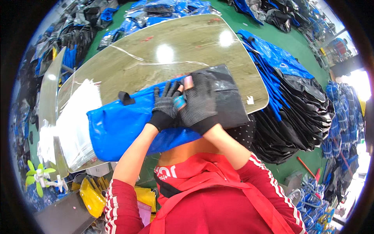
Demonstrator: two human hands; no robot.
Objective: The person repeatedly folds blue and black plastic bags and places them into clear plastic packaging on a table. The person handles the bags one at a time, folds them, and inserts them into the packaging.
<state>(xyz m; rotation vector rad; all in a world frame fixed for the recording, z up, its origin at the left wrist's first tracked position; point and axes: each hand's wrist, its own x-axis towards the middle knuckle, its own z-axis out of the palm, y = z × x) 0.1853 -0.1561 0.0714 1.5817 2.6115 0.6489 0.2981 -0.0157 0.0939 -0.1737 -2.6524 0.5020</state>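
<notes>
A folded blue and black bag (120, 121) of glossy sheet material lies across the near side of the table, blue to the left and black to the right. A short black strap loop (126, 98) sticks up from its far edge. My left hand (166, 103), in a grey-black knit glove with bare fingertips, rests on the blue part with fingers spread. Beside it my right hand (199, 99), gloved too and slightly blurred, lies flat on the black part. The thumbs meet near a band of blue tape (179, 102). Neither hand grips anything visible.
The table (210, 39) has a shiny wood-pattern top. Clear plastic sleeves (80, 121) are stacked at its left end. A big pile of blue and black bags (292, 105) stands at the right. Yellow pouches (92, 198) and a small green-bladed fan (40, 175) are at lower left.
</notes>
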